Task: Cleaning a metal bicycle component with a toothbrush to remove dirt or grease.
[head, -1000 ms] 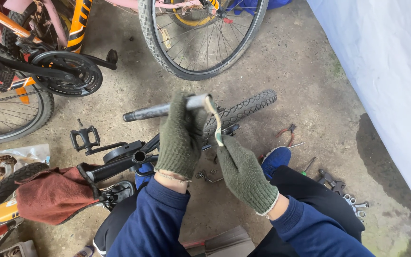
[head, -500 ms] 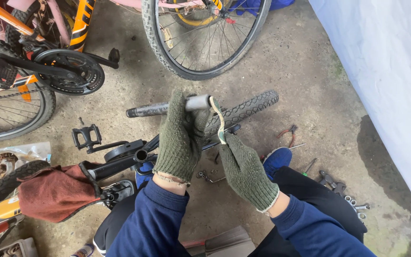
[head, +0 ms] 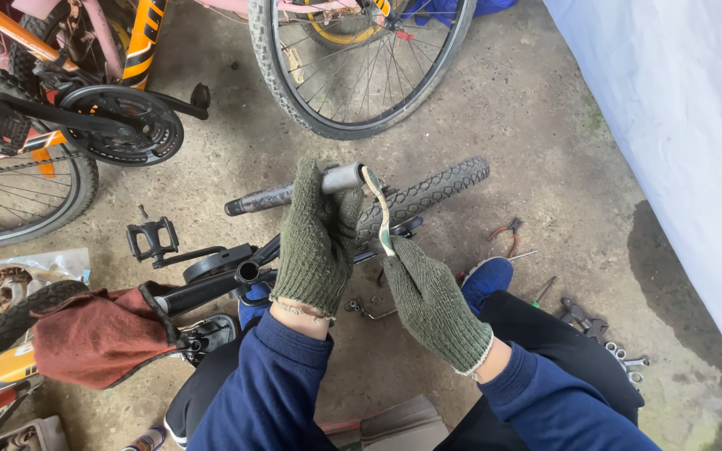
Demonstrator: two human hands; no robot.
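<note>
Now, what your hands are doing:
Left hand (head: 317,242): you have it clenched round the metal tube (head: 294,192), held level at chest height so its open end faces your other hand.
Right hand (head: 432,301): your fingertips pinch the worn strip (head: 380,213), which curves up to the tube's end.
Tube's place: above the small tyre (head: 428,192) on the concrete.
Nearby: pliers (head: 505,232) and wrenches (head: 603,334) lie to your right, within reach.

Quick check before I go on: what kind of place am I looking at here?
Most likely an informal bicycle repair spot on a rough concrete floor. An orange bicycle and a spoked wheel stand around, pliers and wrenches lie loose, and the gloved left hand grips a metal tube.
</note>
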